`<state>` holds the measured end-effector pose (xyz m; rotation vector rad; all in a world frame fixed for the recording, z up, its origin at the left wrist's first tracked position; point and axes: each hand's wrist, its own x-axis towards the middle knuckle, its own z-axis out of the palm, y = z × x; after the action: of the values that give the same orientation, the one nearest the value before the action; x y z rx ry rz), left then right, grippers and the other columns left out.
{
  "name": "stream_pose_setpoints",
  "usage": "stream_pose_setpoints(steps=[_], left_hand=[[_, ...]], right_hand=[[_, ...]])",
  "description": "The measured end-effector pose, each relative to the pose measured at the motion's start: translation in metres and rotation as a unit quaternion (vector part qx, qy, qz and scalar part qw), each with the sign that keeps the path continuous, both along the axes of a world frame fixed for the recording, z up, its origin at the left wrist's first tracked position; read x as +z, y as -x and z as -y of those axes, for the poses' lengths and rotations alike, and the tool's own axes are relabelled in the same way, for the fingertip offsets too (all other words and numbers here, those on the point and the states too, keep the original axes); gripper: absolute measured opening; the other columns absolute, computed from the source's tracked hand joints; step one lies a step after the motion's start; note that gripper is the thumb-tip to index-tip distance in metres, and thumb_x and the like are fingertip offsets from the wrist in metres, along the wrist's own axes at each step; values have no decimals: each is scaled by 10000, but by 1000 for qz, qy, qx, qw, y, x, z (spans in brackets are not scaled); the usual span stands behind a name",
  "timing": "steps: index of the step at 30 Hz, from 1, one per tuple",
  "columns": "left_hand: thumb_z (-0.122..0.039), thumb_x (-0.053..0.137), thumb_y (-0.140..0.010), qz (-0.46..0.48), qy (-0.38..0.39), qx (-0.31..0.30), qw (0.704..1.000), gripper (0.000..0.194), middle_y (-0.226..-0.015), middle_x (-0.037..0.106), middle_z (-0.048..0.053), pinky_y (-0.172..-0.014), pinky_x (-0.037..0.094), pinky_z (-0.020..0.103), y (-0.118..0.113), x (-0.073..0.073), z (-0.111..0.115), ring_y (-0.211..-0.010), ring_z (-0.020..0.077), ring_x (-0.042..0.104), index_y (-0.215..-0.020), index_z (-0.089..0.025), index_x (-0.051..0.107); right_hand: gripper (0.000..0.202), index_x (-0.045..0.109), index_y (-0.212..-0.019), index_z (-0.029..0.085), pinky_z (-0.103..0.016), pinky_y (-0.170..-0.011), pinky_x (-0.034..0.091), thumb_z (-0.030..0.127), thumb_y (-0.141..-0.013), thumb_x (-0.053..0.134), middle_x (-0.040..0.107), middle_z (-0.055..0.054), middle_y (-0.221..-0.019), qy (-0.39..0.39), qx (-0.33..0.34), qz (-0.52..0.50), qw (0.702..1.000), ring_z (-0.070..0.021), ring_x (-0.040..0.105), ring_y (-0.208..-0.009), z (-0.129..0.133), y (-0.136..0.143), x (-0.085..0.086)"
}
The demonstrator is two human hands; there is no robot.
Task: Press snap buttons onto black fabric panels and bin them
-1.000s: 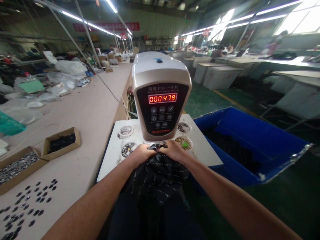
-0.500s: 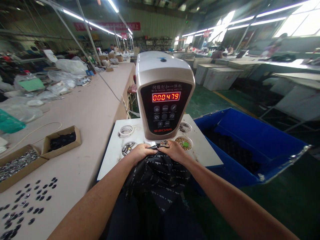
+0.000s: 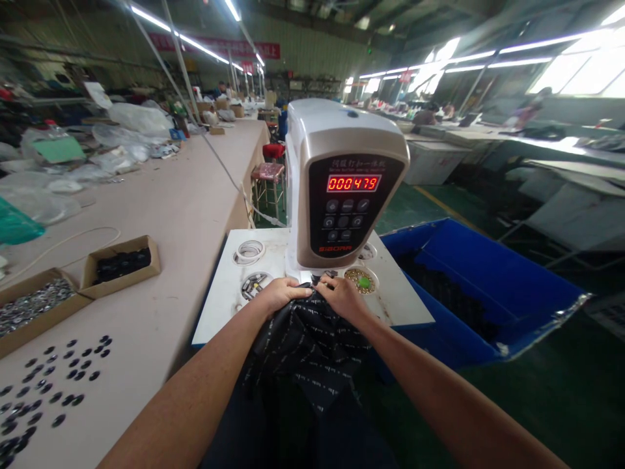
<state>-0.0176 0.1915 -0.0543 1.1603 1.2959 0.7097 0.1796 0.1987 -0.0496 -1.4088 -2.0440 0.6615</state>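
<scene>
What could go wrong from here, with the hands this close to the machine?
The left hand and right hand grip the black printed fabric right by the base of the machine, so a finger might get caught. The fabric is bunched, so an extra fold could slip in.

The fingers pinch black cloth by the machine.

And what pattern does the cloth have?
The cloth is black with small whitish marks; head view.

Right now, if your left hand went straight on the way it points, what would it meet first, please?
Most likely the right hand, which grips the same dark fabric; the machine looks just beyond, though depth is unclear.
</scene>
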Motion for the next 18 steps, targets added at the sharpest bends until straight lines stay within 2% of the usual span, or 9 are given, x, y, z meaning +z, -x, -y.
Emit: stream_pose_setpoints(steps=[3, 7, 12, 18], left_hand=[[-524, 771, -643, -39, -61, 15, 997, 428, -728, 645, 14, -691, 414, 291, 1, -5, 3, -714, 178, 575, -808, -150, 645], [-425, 746, -705, -60, -114, 26, 991, 328, -801, 661, 21, -737, 419, 284, 1, -5, 9, -805, 190, 591, -854, -157, 631], [-327, 731, -737, -59, -124, 37, 990, 263, -803, 669, 27, -726, 424, 273, 5, -4, 11, -787, 177, 594, -891, -128, 656], [-291, 728, -740, -70, -136, 48, 987, 253, -805, 675, 38, -730, 442, 275, 6, -6, 13, -769, 174, 603, -905, -111, 666]], right_hand=[[275, 745, -811, 200, -250, -655, 363, 388, -908, 569, 712, -27, -750, -17, -17, 18, 1000, -183, 592, -690, 0, 2, -7], [292, 715, -797, 199, -258, -637, 330, 398, -931, 549, 701, -28, -762, -29, -11, 41, 999, -177, 575, -694, -1, 2, -15], [347, 683, -763, 179, -270, -628, 328, 417, -954, 517, 677, -44, -731, -45, -12, 66, 997, -183, 568, -686, -2, 7, -19], [343, 713, -856, 182, -282, -657, 366, 412, -967, 484, 715, -78, -813, -46, -13, 83, 995, -206, 607, -737, -3, 9, -18]])
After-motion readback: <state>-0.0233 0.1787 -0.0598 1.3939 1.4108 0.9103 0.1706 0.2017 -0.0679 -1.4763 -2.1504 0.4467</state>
